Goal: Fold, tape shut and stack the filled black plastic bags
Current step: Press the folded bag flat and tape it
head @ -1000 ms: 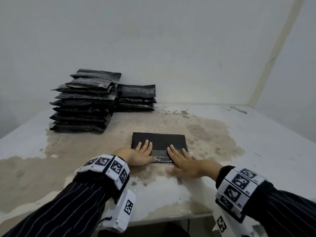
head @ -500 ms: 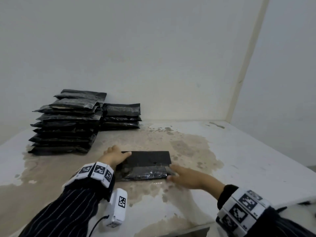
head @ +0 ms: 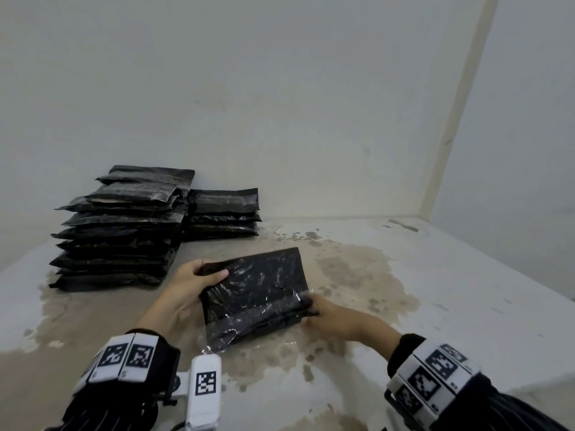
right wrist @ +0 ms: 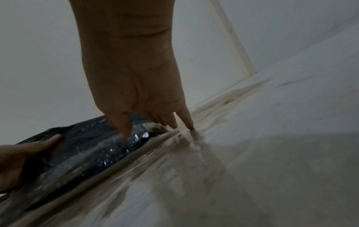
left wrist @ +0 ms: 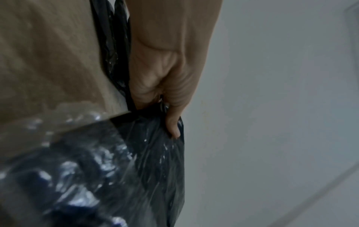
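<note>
Stained white table (head: pixel 451 293); tall stack of black bags (head: pixel 118 231) far left by wall, shorter stack (head: pixel 224 213) just beside it; folded black bag (head: pixel 258 293) mid-table, tilted, clear tape across near part; left hand (head: pixel 186 290) grips bag's left edge, thumb on top; right hand (head: pixel 336 318) pinches right corner, thumb on top

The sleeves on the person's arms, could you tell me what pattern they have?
Black with thin white pinstripes, clearest on the left sleeve in the head view.
</note>
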